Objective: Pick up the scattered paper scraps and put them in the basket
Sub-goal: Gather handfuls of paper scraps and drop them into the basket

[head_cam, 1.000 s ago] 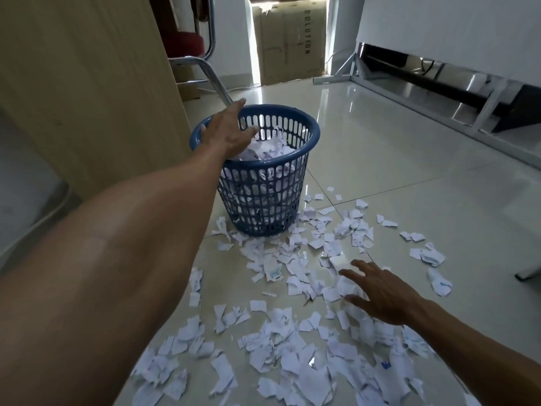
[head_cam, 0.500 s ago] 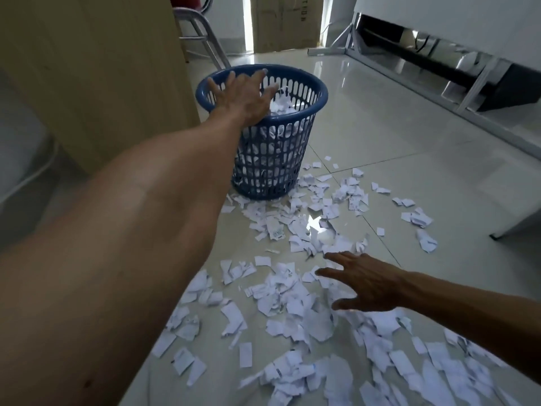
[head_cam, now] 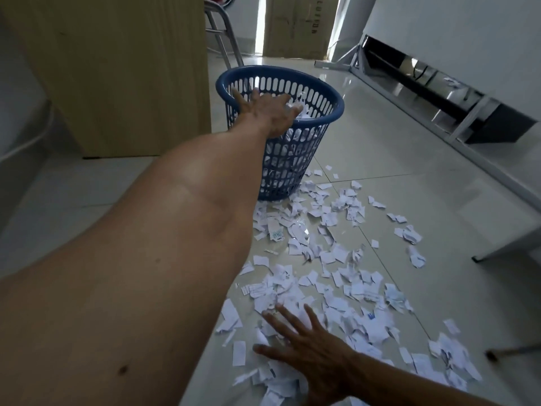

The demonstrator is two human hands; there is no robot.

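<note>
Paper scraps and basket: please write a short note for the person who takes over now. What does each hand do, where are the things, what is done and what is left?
Left hand: open, fingers spread, over the blue basket, holding nothing that I can see.
Right hand: open, palm down on the paper scraps near the camera.
Basket: upright on the tiled floor, beside a wooden cabinet.
Done: many scraps already lie inside the basket.
Left: a wide scatter from the basket's foot to the right hand.

The round blue plastic basket (head_cam: 295,159) has smooth walls full of holes. The torn white paper scraps (head_cam: 336,276) look thin and crinkly. The pale tiled floor (head_cam: 395,148) is shiny and smooth. The tan wooden cabinet (head_cam: 117,71) looks matt. The silver metal chair legs (head_cam: 224,42) shine.
</note>
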